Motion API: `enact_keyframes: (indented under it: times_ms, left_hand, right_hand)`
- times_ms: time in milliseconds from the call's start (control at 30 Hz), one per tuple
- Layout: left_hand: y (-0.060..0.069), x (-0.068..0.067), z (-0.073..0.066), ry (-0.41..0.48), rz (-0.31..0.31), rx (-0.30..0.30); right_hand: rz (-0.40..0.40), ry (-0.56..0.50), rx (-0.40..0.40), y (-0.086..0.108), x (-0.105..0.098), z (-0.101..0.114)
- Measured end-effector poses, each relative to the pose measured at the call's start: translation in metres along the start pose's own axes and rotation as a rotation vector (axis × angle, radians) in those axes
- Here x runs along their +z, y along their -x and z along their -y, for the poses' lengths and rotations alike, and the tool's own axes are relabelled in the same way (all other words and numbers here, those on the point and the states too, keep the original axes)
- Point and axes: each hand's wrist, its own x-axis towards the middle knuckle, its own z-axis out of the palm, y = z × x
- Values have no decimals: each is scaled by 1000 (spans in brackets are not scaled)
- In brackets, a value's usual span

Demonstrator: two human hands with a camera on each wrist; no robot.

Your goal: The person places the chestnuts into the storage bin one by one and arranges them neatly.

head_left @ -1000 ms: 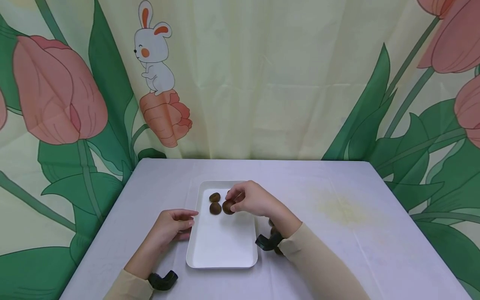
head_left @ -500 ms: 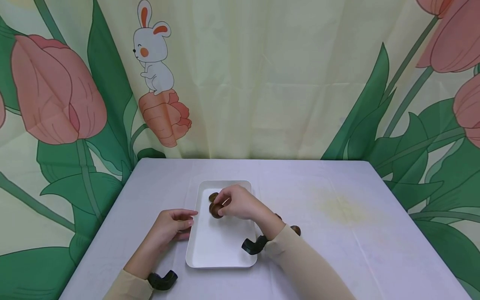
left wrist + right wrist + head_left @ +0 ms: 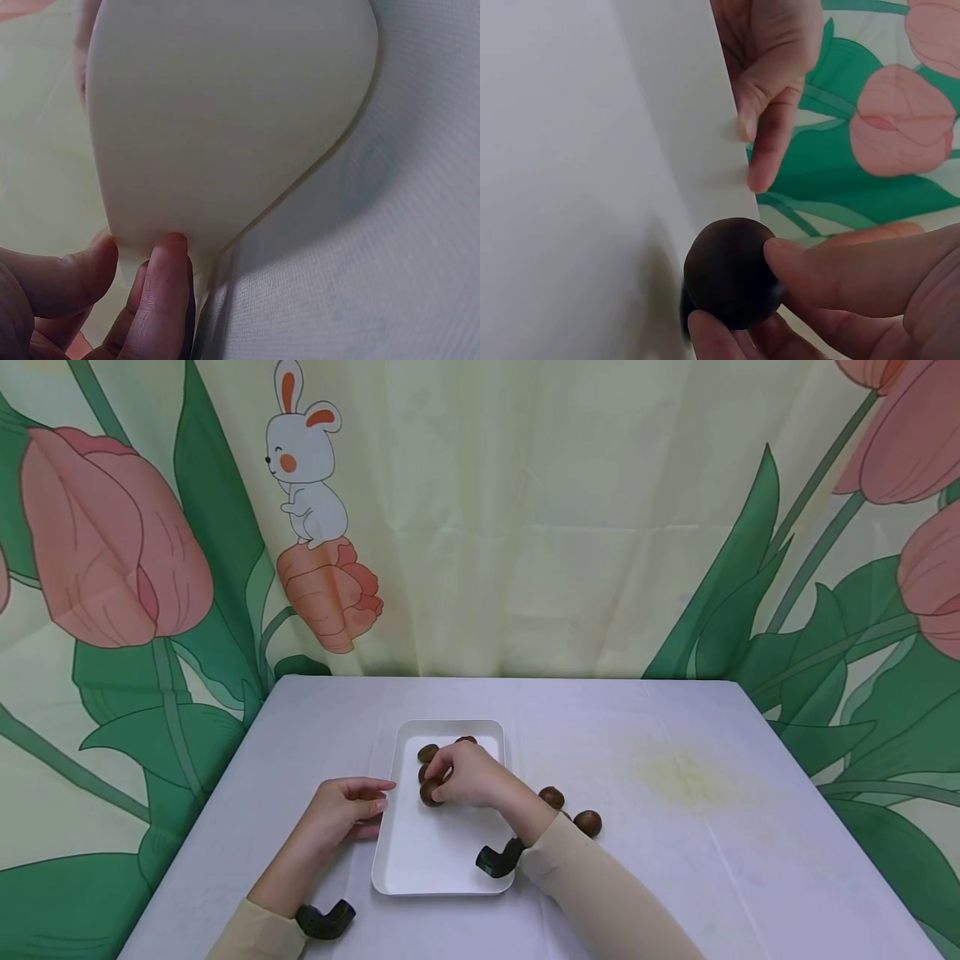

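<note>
The right hand (image 3: 471,775) pinches a round brown chestnut (image 3: 430,792) over the left part of the white tray (image 3: 442,860); in the right wrist view the thumb and fingers hold the dark chestnut (image 3: 733,271) near the tray's side wall. Beyond it lie another chestnut (image 3: 427,753) and one partly hidden by the fingers. At the tray's far side a further chestnut (image 3: 466,739) shows behind the hand. The left hand (image 3: 347,812) touches the tray's left edge, its fingertips against the outer wall (image 3: 225,135) in the left wrist view.
Right of the tray, chestnuts (image 3: 552,797) (image 3: 588,823) lie on the white-covered table (image 3: 675,860), one more partly hidden by the right forearm. A printed curtain (image 3: 570,527) hangs behind the table. Each wrist carries a black device.
The right hand has carried its chestnut leftward, then slightly toward the near side of the tray. Chestnuts once behind the right forearm show more. The left hand stays in place.
</note>
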Motion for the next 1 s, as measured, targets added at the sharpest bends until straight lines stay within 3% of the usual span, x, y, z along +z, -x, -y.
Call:
enact_keyframes:
  times_ms: [400,1000]
  left_hand:
    - [-1,-1,1,7,13,10]
    - [-1,-1,1,7,15,5]
  right_hand:
    - [-3,54,36,0,9,3]
    - [-82,149,75,5,10,7]
